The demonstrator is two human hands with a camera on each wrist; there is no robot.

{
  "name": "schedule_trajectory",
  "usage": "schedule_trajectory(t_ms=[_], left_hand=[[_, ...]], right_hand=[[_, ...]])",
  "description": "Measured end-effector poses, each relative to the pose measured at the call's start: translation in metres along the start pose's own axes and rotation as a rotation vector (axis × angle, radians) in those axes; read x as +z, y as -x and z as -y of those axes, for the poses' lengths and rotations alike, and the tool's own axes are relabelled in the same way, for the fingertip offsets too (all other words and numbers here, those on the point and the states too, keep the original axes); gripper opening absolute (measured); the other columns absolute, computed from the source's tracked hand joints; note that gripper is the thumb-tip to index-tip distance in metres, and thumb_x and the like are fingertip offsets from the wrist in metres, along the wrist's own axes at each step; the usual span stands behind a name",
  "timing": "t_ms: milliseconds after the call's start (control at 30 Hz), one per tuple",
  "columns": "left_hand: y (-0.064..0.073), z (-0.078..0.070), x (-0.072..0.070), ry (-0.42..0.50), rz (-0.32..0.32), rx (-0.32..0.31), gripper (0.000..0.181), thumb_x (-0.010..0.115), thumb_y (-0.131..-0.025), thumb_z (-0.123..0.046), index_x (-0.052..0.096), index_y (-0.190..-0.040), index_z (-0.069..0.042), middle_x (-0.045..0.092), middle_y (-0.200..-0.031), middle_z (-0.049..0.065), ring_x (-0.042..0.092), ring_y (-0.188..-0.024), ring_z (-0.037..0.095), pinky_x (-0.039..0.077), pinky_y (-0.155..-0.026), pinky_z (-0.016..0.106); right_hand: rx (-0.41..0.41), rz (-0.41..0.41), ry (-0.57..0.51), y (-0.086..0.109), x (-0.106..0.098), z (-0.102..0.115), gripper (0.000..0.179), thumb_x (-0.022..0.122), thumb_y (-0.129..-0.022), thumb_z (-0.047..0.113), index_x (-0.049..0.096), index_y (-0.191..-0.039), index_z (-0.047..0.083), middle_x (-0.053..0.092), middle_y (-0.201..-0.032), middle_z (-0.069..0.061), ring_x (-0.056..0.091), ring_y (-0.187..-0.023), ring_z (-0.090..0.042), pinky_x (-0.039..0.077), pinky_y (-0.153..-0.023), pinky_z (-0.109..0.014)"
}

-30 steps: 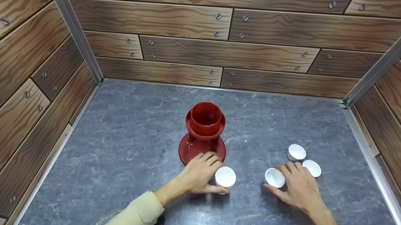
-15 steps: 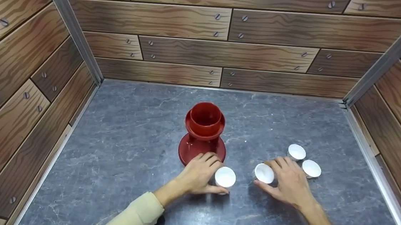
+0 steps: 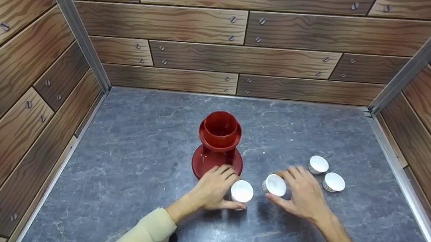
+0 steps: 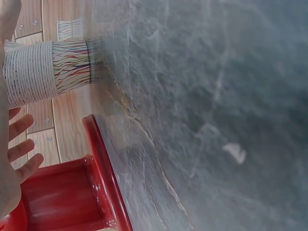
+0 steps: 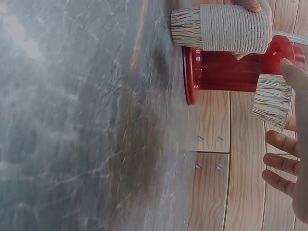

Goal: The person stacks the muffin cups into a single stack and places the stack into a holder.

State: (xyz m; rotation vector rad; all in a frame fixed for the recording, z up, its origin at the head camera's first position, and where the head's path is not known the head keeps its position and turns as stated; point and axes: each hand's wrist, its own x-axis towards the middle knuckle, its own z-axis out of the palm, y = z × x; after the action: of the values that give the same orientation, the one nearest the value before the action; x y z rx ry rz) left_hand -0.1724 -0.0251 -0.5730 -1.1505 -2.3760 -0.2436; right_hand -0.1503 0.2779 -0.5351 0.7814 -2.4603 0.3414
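Observation:
My left hand (image 3: 214, 188) holds the upper part of a stack of nested paper cups (image 5: 226, 29), which stands upright on the table just in front of a red dispenser stand (image 3: 218, 156). White rims and a multicolour streaked pattern show on the cups. Between thumb and fingers, my right hand (image 3: 304, 193) pinches a single paper cup (image 5: 272, 101). That cup is raised above the tabletop, slightly tilted, a short way right of the stack. In the left wrist view, the stack (image 4: 33, 72) shows its many rims, with the left fingers (image 4: 21, 149) beside it.
Two more paper cups stand apart on the right of the grey marbled table: one farther back (image 3: 318, 165), and a nearer cup (image 3: 334, 182). A round red opening (image 3: 220, 127) tops the stand. Wood-patterned walls (image 3: 223, 25) enclose the table at back and sides.
My right hand has moved left with its cup, away from the two standing cups and closer to the stack. My left hand and the stack have stayed in place.

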Motion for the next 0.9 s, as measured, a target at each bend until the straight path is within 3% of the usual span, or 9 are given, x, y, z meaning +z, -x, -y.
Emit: schedule_trajectory(t_ms=[300,900], left_hand=[[-0.001,-0.001,-0.002,0.018,0.006,-0.007,0.073,0.068,-0.078,-0.085,0.064,-0.115,-0.022,0.068,-0.115,-0.005,0.062,-0.119,0.016,0.054,-0.092,0.032],[0.0,-0.001,-0.003,0.007,0.04,-0.015,0.073,0.063,-0.081,-0.087,0.064,-0.116,-0.022,0.067,-0.116,-0.005,0.061,-0.12,0.016,0.055,-0.093,0.032]], right_hand=[[-0.034,-0.02,-0.033,-0.007,0.003,0.008,0.059,0.087,-0.073,0.062,0.073,-0.108,0.018,0.066,-0.096,0.001,0.06,-0.089,-0.019,0.05,-0.077,-0.037],[-0.04,-0.037,-0.116,-0.023,0.003,0.023,0.059,0.088,-0.072,0.058,0.073,-0.113,0.018,0.068,-0.098,0.001,0.061,-0.091,-0.016,0.052,-0.077,-0.035]])
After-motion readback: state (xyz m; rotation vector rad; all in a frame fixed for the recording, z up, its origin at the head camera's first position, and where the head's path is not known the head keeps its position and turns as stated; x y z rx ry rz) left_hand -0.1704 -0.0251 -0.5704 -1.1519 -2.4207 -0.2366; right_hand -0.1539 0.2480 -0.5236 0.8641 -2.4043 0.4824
